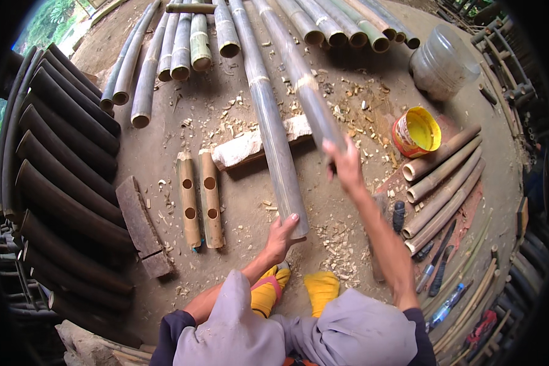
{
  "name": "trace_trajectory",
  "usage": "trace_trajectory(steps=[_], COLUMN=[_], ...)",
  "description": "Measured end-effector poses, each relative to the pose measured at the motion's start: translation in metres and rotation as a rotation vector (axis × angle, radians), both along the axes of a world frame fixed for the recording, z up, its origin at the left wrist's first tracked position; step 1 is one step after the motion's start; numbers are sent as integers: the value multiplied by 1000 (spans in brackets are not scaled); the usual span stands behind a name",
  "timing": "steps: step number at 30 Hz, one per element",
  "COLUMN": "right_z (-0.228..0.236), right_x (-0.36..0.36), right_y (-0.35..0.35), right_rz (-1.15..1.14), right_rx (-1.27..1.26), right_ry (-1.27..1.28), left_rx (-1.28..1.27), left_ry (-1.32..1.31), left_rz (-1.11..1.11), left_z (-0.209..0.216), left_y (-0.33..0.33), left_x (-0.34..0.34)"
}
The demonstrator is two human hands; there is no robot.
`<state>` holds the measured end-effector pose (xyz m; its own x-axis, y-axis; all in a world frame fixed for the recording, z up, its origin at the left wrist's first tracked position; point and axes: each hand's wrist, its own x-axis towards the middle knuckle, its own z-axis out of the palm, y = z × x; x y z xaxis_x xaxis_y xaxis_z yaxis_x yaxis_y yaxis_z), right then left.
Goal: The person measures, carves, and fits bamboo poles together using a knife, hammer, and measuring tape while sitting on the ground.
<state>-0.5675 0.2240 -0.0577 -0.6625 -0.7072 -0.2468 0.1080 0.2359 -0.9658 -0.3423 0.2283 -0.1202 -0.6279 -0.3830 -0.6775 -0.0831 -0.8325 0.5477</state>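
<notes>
My left hand is closed round the near end of a long bamboo pole, which slopes away from me to the far side. Partway along, this pole rests across a pale wooden block on the ground. A second long bamboo pole lies to its right, its near end gripped in my right hand. That end and the hand are smeared by motion. Left of the block are two short bamboo pieces, one beside the other, each with two round holes.
Several bamboo poles fan out at the far side. Dark bamboo lengths are stacked at the left, near a wooden plank. At right stand a yellow-red bucket and a clear plastic container, with short bamboo and tools nearby.
</notes>
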Motion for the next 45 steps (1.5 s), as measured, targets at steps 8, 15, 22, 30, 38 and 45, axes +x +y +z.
trace_trajectory(steps=[8,15,22,30,38,45], right_z=[-16,-37,-26,-24,5,2], right_x=[-29,83,44,79,149,176], right_y=[-45,12,79,182,290,330], right_rz=[-12,341,281,270,130,-12], right_rx=[143,212,408,589,699,629], right_ry=[322,75,118,163,14,248], left_rx=[-18,-388,-1878,-1716,-1757,-1675], left_ry=[-3,-81,-504,-521,-549,-347], left_rz=[-57,-615,-478,-884,-814,-779], left_z=[0,-6,16,-13,-12,-43], left_y=[-2,-39,-165,-192,-181,-187], left_x=[0,19,-2,-37,-35,-26])
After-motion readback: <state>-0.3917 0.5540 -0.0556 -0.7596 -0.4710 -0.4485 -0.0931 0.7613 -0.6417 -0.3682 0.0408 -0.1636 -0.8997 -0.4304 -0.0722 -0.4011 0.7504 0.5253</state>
